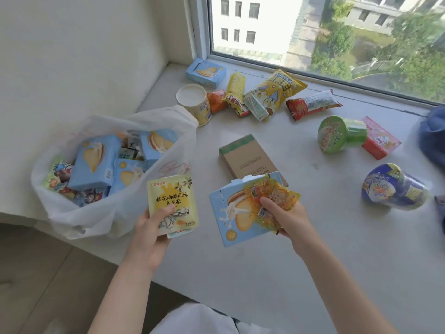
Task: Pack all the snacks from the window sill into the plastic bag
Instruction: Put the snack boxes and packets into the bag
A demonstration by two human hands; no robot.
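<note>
The white plastic bag stands open at the left end of the window sill, holding several blue biscuit boxes and small packets. My left hand grips a yellow tea sachet with another small packet behind it, just right of the bag. My right hand holds a yellow-orange snack packet together with an opened blue biscuit box above the sill.
On the sill lie a brown box, a white-lidded can, a blue box, several yellow, orange and red packets, a green cup, a pink-red box and a blue cup. Blue fabric is at right.
</note>
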